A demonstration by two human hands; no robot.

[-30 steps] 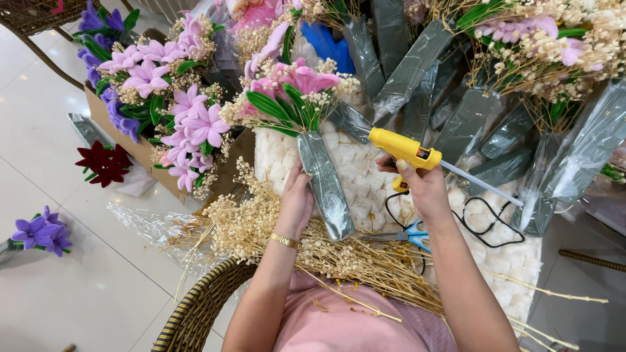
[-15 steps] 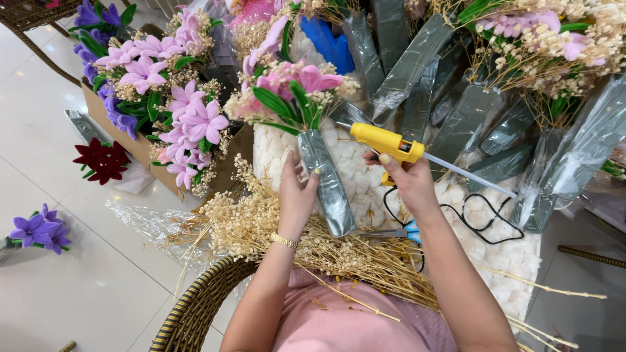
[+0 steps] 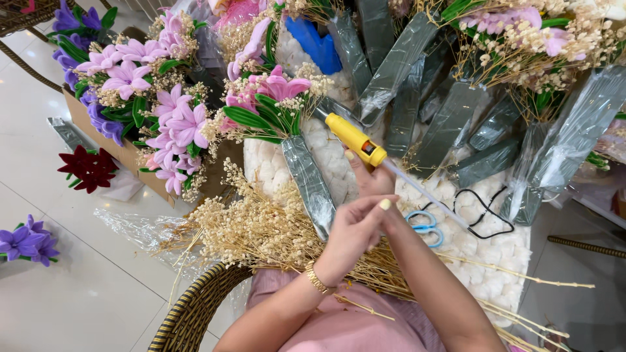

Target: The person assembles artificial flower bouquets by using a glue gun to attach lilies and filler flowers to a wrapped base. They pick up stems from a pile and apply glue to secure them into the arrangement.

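My right hand (image 3: 369,180) grips a yellow glue gun (image 3: 352,138); its nozzle points up-left toward a small arrangement of pink flowers (image 3: 274,91) with green leaves. The flowers stand in a green foam block wrapped in clear film (image 3: 306,176). A clear glue stick (image 3: 427,199) juts out of the gun's back. My left hand (image 3: 355,234), with a gold bracelet, is curled just right of the block's lower end, against my right wrist. Whether it holds anything is hidden. A bunch of dried beige sprigs (image 3: 254,225) lies across my lap.
Blue scissors (image 3: 424,225) and a black cord (image 3: 482,215) lie on a white fluffy cushion (image 3: 482,261). More film-wrapped blocks (image 3: 450,124) with flowers stand behind. A cardboard box (image 3: 104,140) of pink and purple flowers is at left. Dark red (image 3: 88,168) and purple (image 3: 23,241) flowers lie on the floor. Wicker chair rim (image 3: 195,313) below.
My left hand has left the wrapped block's side and moved right, next to my right wrist. The glue gun has swung left, closer to the pink flowers.
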